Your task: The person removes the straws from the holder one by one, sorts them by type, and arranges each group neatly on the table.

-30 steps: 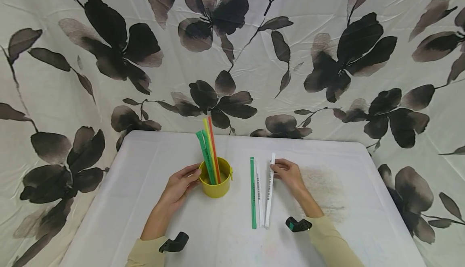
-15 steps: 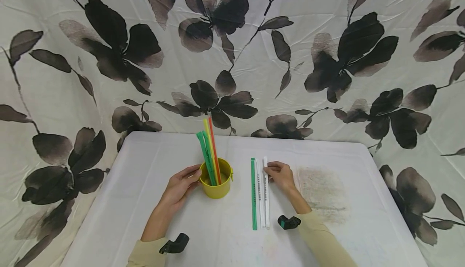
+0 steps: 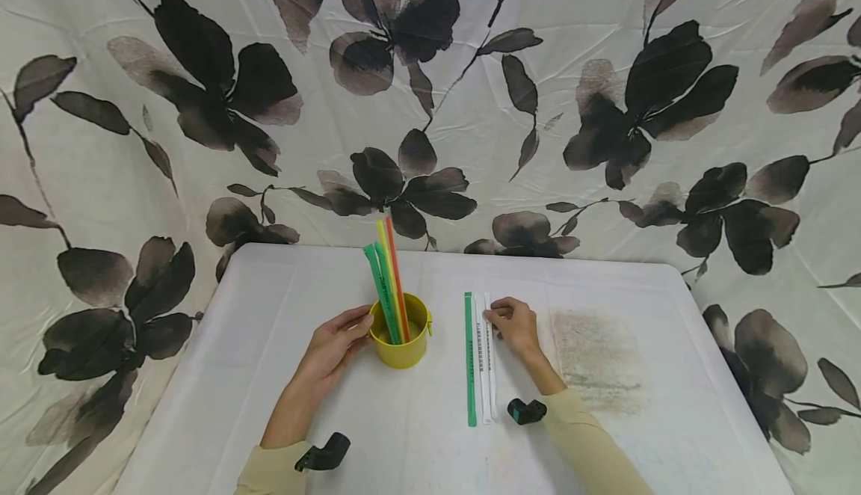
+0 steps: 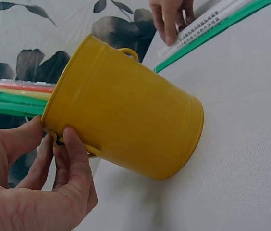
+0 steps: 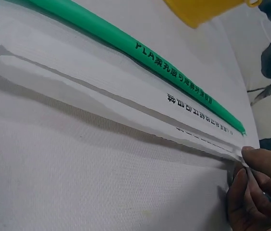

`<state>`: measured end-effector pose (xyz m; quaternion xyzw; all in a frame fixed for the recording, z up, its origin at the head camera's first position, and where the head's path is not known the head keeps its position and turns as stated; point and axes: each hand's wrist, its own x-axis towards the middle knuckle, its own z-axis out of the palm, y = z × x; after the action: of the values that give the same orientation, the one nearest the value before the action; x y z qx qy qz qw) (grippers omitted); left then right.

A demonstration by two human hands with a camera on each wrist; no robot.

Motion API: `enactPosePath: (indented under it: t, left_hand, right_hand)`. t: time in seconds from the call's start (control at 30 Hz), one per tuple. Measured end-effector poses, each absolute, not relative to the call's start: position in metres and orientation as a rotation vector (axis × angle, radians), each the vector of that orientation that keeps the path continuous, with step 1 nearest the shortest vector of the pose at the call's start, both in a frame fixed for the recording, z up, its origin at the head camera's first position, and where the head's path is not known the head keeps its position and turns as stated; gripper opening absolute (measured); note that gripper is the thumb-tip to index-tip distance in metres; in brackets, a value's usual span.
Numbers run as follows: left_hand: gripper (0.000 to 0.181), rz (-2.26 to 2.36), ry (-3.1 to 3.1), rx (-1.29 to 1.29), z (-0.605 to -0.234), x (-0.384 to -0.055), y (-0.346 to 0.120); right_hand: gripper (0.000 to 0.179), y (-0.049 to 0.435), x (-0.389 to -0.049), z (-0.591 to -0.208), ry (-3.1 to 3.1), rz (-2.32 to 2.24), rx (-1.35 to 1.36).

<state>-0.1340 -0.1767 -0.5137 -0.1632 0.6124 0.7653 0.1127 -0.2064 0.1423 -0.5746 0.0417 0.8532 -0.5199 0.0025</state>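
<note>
My left hand [image 3: 336,345] pinches a small yellow bucket [image 3: 400,354] at its left side. In the left wrist view the thumb and fingers grip the bucket near its rim and small side loop. Green wrapped straws [image 3: 380,289], a yellow one and a red one [image 3: 395,271] lean inside the bucket. My right hand [image 3: 514,326] pinches the far end of a white paper-wrapped straw [image 5: 102,107]. That straw lies close beside another white wrapped straw [image 3: 480,368]. To their left lies a green wrapped straw [image 3: 469,360], roughly parallel.
A white cloth covers the table [image 3: 430,443], with a brownish smudge [image 3: 597,360] right of the straws. Behind the table hangs a flower-print fabric [image 3: 511,128]. A black wrist camera [image 3: 324,452] sits on each forearm.
My right hand has moved left with the white straw, bringing it from a slant with a gap to lie alongside the other white straw. The left hand and bucket look unmoved.
</note>
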Motion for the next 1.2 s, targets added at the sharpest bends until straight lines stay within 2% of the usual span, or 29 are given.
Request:
enactPosePath:
  t: [0.47,0.7,1.2]
  left_hand:
    - [0.044,2.258,1.790,-0.495,-0.512,-0.134,-0.176]
    - [0.048,2.238,1.811,-0.486,-0.510,-0.133,-0.176]
    - [0.045,2.212,1.831,-0.494,-0.509,-0.133,-0.177]
  right_hand:
    - [0.023,0.146,-0.206,-0.559,2.796,-1.576,0.041]
    - [0.021,0.142,-0.210,-0.539,2.849,-1.566,0.003]
    - [0.020,0.126,-0.212,-0.498,2.845,-1.685,-0.231]
